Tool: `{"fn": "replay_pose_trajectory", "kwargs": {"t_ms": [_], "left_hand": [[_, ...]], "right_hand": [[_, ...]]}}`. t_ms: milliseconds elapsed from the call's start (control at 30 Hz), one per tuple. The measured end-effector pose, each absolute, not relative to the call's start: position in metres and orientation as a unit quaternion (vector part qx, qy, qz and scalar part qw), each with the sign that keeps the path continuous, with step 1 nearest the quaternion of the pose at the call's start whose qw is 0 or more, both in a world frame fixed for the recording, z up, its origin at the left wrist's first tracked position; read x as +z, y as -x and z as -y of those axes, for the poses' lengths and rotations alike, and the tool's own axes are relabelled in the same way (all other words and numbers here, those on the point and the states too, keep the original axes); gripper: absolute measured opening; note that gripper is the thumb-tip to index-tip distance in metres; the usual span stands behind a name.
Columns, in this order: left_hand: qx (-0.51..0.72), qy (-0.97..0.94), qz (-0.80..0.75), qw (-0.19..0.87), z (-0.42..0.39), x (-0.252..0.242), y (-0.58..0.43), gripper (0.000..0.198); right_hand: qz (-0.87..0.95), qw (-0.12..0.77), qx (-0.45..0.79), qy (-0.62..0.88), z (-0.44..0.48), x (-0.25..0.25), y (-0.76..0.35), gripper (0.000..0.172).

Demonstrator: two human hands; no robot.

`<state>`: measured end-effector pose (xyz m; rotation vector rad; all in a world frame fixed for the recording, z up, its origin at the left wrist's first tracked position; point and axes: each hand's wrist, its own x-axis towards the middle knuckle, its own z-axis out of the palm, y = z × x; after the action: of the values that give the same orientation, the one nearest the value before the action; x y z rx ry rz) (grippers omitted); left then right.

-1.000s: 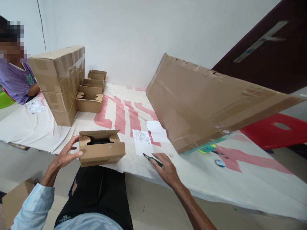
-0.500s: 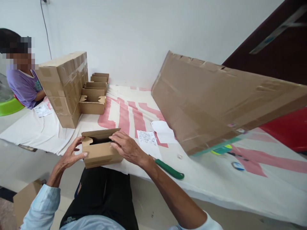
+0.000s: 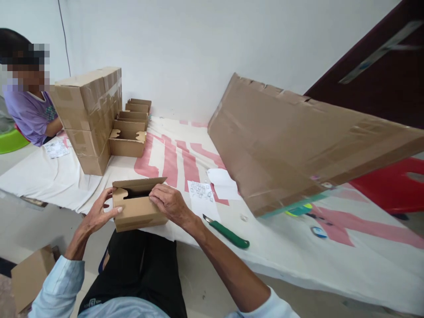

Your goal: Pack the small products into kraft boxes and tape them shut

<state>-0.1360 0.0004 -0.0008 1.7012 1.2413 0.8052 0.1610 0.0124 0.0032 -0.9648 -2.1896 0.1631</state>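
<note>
A small brown cardboard box (image 3: pixel 141 213) stands at the table's front edge, its lid raised at the back and its inside dark. My left hand (image 3: pixel 99 213) grips the box's left end, thumb on the front face and fingers behind. At the right end, my right hand (image 3: pixel 170 203) is closed over the top corner, fingers bent at the rim; a flap there is mostly hidden by them. To the right of the box lies a utility knife (image 3: pixel 230 234) with a green handle and its blade showing.
Taped cartons (image 3: pixel 96 119) are stacked at the left, with several open small boxes (image 3: pixel 127 145) beside them. Papers (image 3: pixel 203 196) lie mid-table. A large tilted cardboard sheet (image 3: pixel 291 141) fills the right. A person in purple (image 3: pixel 31 115) sits at far left.
My right hand has shifted slightly on the box's right corner, its fingers more curled. The box and my left hand stay nearly in place. The view has turned a little.
</note>
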Motion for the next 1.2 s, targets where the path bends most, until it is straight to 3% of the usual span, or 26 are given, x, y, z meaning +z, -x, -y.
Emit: {"fn": "replay_pose_trajectory", "kwargs": {"t_ms": [267, 700, 867, 1000, 1200], "left_hand": [[0.341, -0.658, -0.529, 0.414, -0.003, 0.000, 0.129, 0.078], [0.342, -0.648, -0.538, 0.416, -0.006, 0.010, 0.123, 0.083], [0.334, -0.652, -0.548, 0.404, -0.009, 0.007, 0.123, 0.082], [0.330, -0.648, -0.554, 0.405, -0.012, 0.005, 0.125, 0.085], [0.318, -0.653, -0.554, 0.407, -0.017, -0.001, 0.131, 0.081]], "right_hand": [[0.839, 0.370, -0.084, 0.389, -0.012, -0.018, -0.151, 0.036], [0.776, 0.526, -0.003, 0.349, 0.012, -0.027, -0.161, 0.023], [0.650, 0.624, 0.035, 0.433, 0.033, -0.017, -0.191, 0.013], [0.596, 0.588, 0.050, 0.545, 0.037, -0.019, -0.246, 0.018], [0.484, 0.479, 0.008, 0.732, 0.036, -0.063, -0.377, 0.026]]}}
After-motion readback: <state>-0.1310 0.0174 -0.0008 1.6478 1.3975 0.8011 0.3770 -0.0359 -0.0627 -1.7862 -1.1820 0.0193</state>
